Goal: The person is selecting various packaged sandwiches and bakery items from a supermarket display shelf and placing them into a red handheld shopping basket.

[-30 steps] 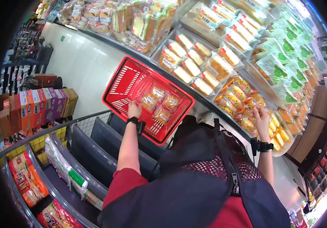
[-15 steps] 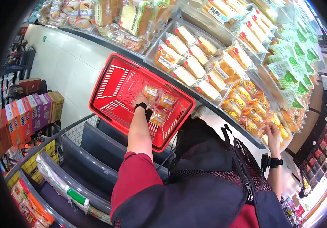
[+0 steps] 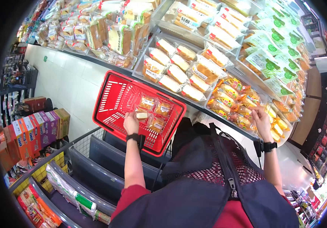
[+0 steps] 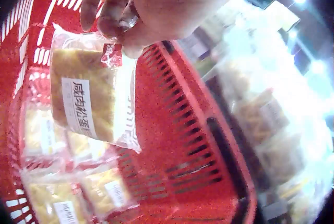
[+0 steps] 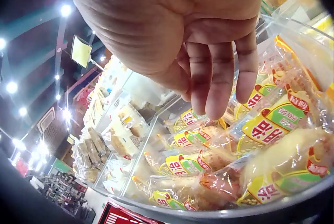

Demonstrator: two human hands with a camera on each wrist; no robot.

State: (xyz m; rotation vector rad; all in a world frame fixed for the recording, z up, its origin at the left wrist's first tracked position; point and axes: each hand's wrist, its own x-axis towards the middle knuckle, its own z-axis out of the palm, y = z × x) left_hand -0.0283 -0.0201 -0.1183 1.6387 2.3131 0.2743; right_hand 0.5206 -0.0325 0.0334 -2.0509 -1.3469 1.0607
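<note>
My left hand (image 3: 131, 123) pinches a clear-wrapped cake (image 4: 86, 88) with a white label and a small red tag by its top edge. The package hangs over the red shopping basket (image 3: 112, 81). Below it, several similar wrapped cakes (image 4: 109, 192) lie on the basket floor, partly covered by the held one in the head view. My right hand (image 3: 262, 122) hovers at the bin of bagged buns (image 5: 282, 122) with yellow, green and red wrappers. Its fingers (image 5: 219, 80) hang loosely downward over the bags and hold nothing.
Behind the basket runs a sloped display with wrapped sandwich breads (image 3: 180, 62) and green-and-white bags (image 3: 271, 64). Grey rack dividers (image 3: 106, 152) stand at the lower left, with colourful cartons (image 3: 38, 127) beyond. A dark backpack (image 3: 205, 171) is worn on my front.
My left hand reached down among the cakes in the basket, then rose with one wrapped cake between its fingers. The right hand stays near the buns. The head view has shifted.
</note>
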